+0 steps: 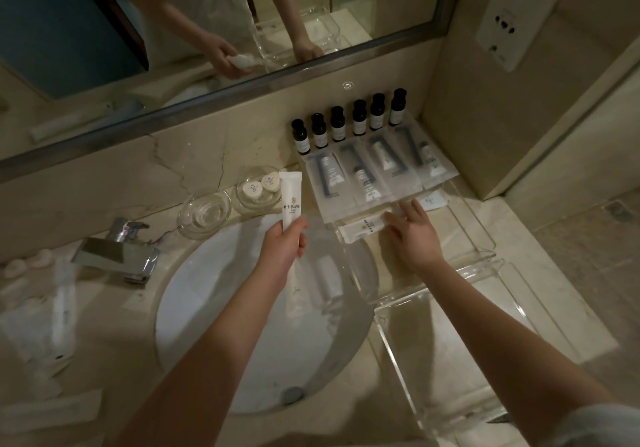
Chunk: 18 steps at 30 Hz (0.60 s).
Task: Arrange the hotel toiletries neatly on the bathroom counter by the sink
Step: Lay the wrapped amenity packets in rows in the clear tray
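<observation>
Fingers [296, 231] of the left hand [282, 247] are curled round a long white printed packet [290, 200], which is held upright above the far rim of the sink [214, 311]. More wrapped items [62, 308], too blurred to be named, are seen lying loose on the table [561, 322] left of the faucet [117, 252], so the sorting is judged to be partly done. On the other side, the right hand [412, 235] is laid flat with its fingers [414, 208] straight and spread, pressing down on a white sachet [362, 230] on the lowest step of a clear acrylic stand [485, 256]. That sachet is apparently being squared up or steadied. The step in hand is judged to be the filling of this lowest step. Room beside the sachet would have to be made, and the held packet would have to be turned flat and laid parallel to it. Care would be called for so that nothing is knocked into the sink. Beyond, four clear-wrapped kits [370, 173] lie side by side on the middle step, and two glass dishes are set between them and the faucet, one bare [204, 211] and one holding two small round packets [258, 187]. Farthest back, six dark bottles [346, 121] are lined up below the mirror [86, 24].
</observation>
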### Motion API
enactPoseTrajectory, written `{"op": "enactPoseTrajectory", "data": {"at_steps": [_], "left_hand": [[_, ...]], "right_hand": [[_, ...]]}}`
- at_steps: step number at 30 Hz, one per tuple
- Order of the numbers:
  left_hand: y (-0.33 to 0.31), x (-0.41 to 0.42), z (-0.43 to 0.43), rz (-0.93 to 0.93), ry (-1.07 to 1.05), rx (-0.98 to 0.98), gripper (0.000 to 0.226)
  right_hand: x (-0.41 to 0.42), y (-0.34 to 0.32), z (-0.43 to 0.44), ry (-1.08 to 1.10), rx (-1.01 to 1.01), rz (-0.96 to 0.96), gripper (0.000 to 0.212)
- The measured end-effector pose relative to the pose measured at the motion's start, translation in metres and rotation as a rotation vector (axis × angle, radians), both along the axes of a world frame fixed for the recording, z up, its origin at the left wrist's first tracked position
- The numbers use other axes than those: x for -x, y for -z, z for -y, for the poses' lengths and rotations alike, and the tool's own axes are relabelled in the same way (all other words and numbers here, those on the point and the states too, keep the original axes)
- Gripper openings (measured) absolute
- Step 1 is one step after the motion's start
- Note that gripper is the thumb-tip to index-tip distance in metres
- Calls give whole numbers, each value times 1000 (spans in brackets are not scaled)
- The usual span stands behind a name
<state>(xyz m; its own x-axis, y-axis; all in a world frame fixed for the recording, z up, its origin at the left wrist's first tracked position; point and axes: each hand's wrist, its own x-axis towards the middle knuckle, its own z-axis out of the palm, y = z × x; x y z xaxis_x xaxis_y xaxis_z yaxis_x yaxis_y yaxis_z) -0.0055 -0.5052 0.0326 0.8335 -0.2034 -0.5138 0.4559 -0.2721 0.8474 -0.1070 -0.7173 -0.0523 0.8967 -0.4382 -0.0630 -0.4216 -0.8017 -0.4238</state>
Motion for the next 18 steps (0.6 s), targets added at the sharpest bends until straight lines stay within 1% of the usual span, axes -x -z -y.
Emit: {"op": "enactPoseTrajectory", "data": {"at_steps": [3,4,6,7,8,9,10,12,13,14,16,18], "left_hand": [[4,-1,0,-22,56,10,4],[4,-2,0,-30,79,25,7],[2,-1,1,-65,99,74,16],[1,0,2,-84,88,111,18],[-3,1,3,-90,58,151,19],[-6,2,5,-85,14,198,19],[-10,3,8,-68,-29,250,19],[-19,7,16,-31,-76,363,18],[-22,9,21,-11,-89,416,17],[-25,12,26,14,-92,451,17],[-31,17,36,69,-74,468,21],[-37,21,41,108,-70,452,19]], "right_hand": [[3,-1,-2,-2,-16,-11,40],[4,-1,-3,-8,1,-1,42],[7,-5,-5,-15,91,89,39],[9,-7,-8,6,111,166,36],[13,-12,-13,40,91,252,34],[16,-20,-20,70,-2,314,31],[18,-29,-29,106,-162,348,26],[18,-47,-48,127,-587,275,16],[16,-53,-55,89,-791,221,12],[15,-58,-62,41,-944,170,8],[12,-61,-69,12,-1107,137,9],[11,-62,-70,70,-1157,190,18]]}}
